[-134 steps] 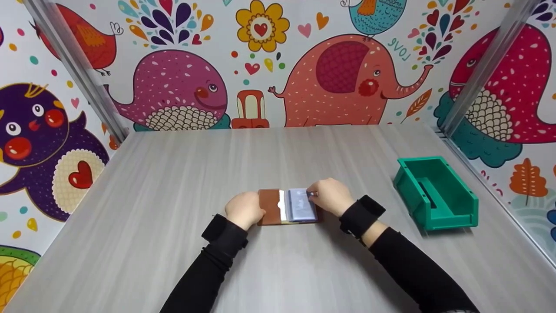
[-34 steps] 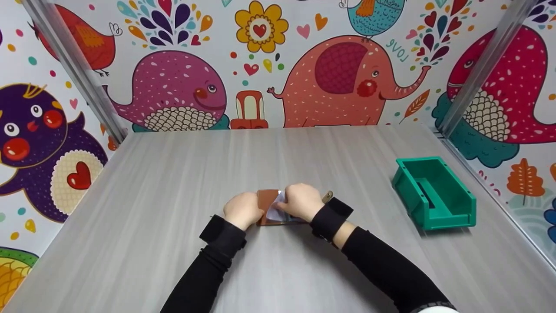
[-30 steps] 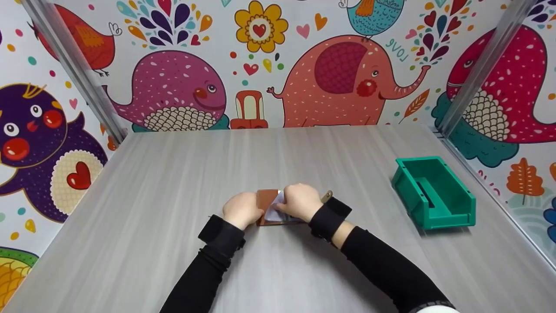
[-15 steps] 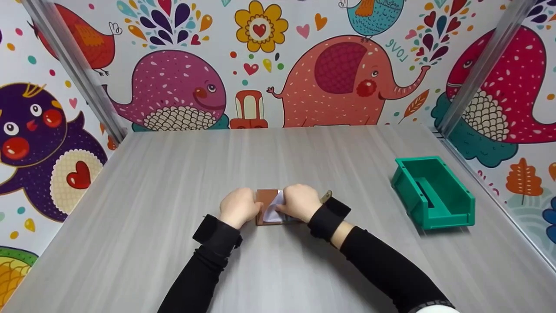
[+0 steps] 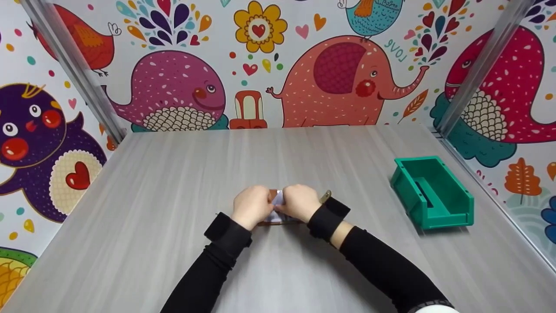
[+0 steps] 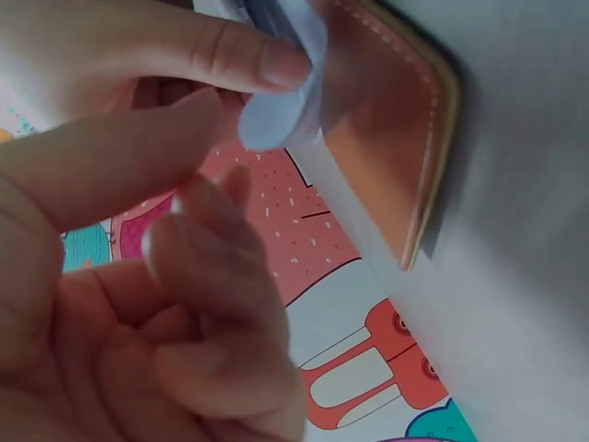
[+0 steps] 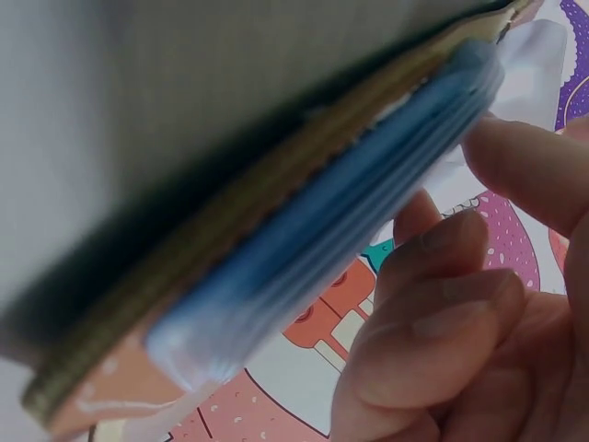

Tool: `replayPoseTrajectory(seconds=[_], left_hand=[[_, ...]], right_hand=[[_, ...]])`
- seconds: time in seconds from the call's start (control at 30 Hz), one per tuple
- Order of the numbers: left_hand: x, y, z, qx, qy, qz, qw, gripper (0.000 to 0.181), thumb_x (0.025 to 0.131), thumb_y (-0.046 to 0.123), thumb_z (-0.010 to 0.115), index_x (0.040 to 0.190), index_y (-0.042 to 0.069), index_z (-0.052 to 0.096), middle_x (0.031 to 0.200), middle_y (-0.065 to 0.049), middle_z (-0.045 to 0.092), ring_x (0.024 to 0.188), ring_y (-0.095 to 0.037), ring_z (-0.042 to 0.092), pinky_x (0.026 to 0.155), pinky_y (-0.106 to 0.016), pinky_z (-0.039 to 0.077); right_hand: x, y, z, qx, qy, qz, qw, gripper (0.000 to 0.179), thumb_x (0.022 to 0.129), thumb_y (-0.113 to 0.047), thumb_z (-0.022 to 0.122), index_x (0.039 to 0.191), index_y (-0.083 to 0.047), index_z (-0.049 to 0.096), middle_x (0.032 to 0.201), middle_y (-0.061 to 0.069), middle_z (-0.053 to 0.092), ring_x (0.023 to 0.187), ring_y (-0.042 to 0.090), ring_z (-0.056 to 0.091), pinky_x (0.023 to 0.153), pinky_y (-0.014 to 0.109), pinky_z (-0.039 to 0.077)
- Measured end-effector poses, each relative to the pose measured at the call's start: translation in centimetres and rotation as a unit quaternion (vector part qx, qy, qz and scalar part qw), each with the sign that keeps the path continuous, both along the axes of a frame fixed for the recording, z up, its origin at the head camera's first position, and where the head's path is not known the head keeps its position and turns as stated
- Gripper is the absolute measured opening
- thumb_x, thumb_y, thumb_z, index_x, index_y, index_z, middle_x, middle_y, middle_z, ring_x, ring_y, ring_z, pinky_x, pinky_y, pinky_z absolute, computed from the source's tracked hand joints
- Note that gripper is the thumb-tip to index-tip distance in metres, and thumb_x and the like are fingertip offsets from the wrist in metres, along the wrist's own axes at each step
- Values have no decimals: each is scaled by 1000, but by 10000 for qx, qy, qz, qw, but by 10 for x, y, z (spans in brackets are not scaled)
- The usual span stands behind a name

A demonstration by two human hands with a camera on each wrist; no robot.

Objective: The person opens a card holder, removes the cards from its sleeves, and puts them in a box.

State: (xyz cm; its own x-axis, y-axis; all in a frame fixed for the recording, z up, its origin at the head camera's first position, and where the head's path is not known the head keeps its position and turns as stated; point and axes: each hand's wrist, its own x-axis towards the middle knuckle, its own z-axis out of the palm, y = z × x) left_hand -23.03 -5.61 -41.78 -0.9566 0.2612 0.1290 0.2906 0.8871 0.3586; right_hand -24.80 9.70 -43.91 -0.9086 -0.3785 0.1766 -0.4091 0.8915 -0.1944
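Observation:
A brown leather card holder (image 5: 273,194) lies unfolded on the table between both hands, its clear plastic sleeves (image 7: 331,212) stacked on the right half. My right hand (image 5: 300,201) pinches one lifted sleeve leaf (image 6: 271,120); in the left wrist view its thumb lies on the curled plastic. My left hand (image 5: 253,206) covers much of the holder's left half in the head view. Up close, its thumb and loosely bent fingers (image 6: 207,239) stand beside the leaf with a small gap, holding nothing. Beyond the right hand a snap strap (image 5: 325,196) sticks out.
A green plastic bin (image 5: 434,193) stands to the right on the grey wood-grain table (image 5: 182,174). Patterned walls (image 5: 256,65) with cartoon animals close off the back and both sides, with metal posts (image 5: 78,69) at the corners.
My right hand has come leftward from the holder's right edge, turning up a sleeve leaf. My left hand let go of the left edge and moved right, close to that leaf.

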Motion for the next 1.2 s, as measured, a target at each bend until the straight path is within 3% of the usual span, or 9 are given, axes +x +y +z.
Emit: replayPoseTrajectory(seconds=[0.1, 0.37, 0.67, 0.83, 1.2], left_hand=[[-2, 2, -3, -103, 160, -4, 9998, 40, 77, 11, 75, 52, 17, 44, 60, 3, 52, 55, -18, 49, 47, -35, 39], [-3, 0, -11, -179, 517, 190, 9983, 28, 75, 7, 73, 56, 15, 54, 66, -3, 63, 62, -25, 60, 52, -42, 48], [-5, -7, -15, -8, 122, 481, 9988, 25, 76, 6, 66, 58, 14, 51, 61, 0, 55, 58, -20, 54, 50, -39, 45], [-8, -10, -16, 19, 7, 544, 9985, 28, 76, 5, 63, 56, 15, 47, 64, -2, 58, 59, -22, 55, 52, -41, 46], [-11, -7, -16, -255, -342, 716, 9965, 8, 77, 6, 64, 70, 9, 64, 81, -9, 69, 71, -26, 64, 57, -44, 51]], right_hand=[[0, 0, 1, 9, -10, 7, 10000, 47, 81, -42, 79, 59, -11, 52, 63, 5, 58, 57, 23, 54, 52, 45, 49], [-1, 1, 2, -17, -228, 12, 9997, 35, 80, -33, 81, 66, -11, 57, 66, 5, 61, 60, 23, 56, 54, 45, 49], [-2, 3, 1, 4, -312, -20, 9995, 35, 79, -34, 82, 68, -13, 56, 66, 3, 60, 64, 24, 59, 57, 46, 50], [-2, 3, 0, 38, -284, -4, 9996, 36, 79, -34, 81, 67, -13, 55, 65, 2, 58, 63, 24, 57, 56, 46, 49], [-1, 2, 1, 60, -250, -31, 9997, 39, 79, -34, 81, 64, -15, 52, 64, 1, 57, 65, 25, 60, 57, 48, 50]])
